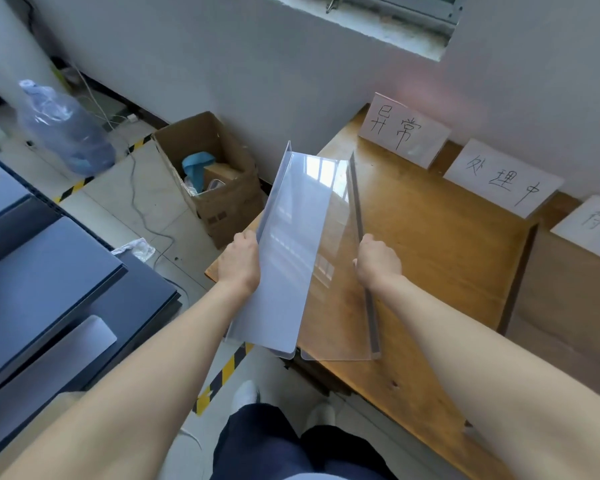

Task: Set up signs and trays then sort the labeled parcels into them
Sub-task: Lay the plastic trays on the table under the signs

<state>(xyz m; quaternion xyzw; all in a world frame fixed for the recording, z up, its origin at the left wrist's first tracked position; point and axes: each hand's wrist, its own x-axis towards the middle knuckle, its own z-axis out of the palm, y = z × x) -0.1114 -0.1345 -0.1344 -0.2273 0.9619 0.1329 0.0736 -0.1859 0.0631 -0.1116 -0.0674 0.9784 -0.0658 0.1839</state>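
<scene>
At far left a stack of dark grey panels point(45, 271) sits low beside the person, and behind it a big empty water bottle point(65, 129) lies on the tiled floor, well apart from the work. An open cardboard box point(219, 199) of odds and ends stands on the floor just off the desk's left corner. The left hand point(239, 263) is closed on the left wall of a clear acrylic tray point(284, 244), thumb side up, probably because the upturned lip gives a firm purchase on a slick, see-through sheet. The right hand point(378, 263) grips the right wall of what looks like a second clear tray point(336, 271) — whether the two are nested or being pulled apart I cannot tell. Both hang tilted over the near-left edge of the wooden desk point(447, 258), not yet set down. Along the wall stand three handwritten signs, leaning back so their characters face the person: the first sign point(404, 131), the second sign point(503, 178) and a third sign point(596, 226) cut off by the frame. The desktop in front of each sign is bare, so there is room to lay a tray under each — the risk is the desk's near edge, where a tray could overhang. No parcels are in view.
</scene>
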